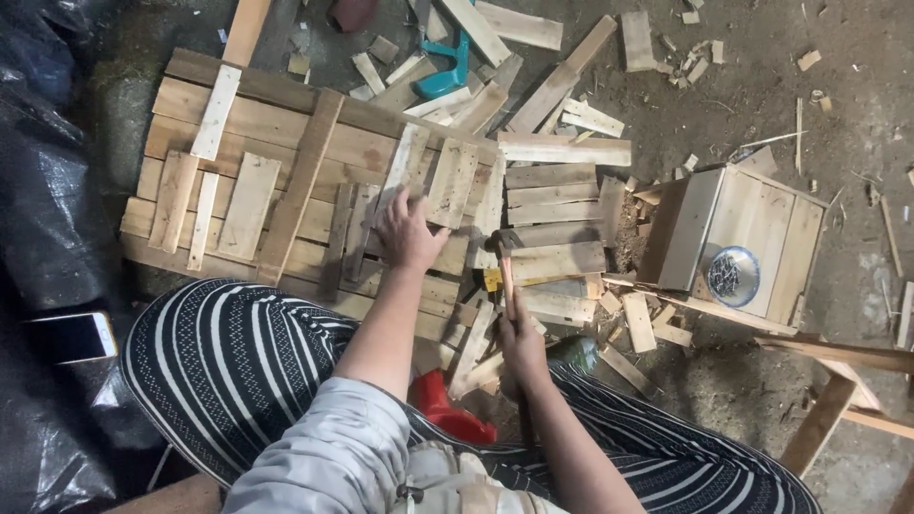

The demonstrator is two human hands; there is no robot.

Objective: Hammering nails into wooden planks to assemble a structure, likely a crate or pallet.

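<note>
**Head view: hammer upright in one hand, the other pressed on wooden slats**

Head camera looks down on a seated person in striped trousers. The right hand [523, 345] is closed around the handle of a hammer [506, 266], a tool with a dark metal head and a pale wooden shaft. Its long axis runs almost straight up the picture, head pointing away from the person, over a stack of short boards [557, 224]. The left hand [409, 231] lies with fingers spread, flat on a narrow slat [405, 167] among several pale, rough-sawn slats laid on a wooden pallet [276, 124].

Beneath it all is a dirty earth or concrete floor [762, 76] strewn with offcuts and splinters. A wooden box [762, 224] stands to the right, with a round tin of nails [732, 276] on top. A teal plastic object [446, 67] lies among scraps at the top, a phone [71, 335] rests on black plastic sheeting [38, 190] at the left, and something red [447, 414] shows between the knees.
</note>
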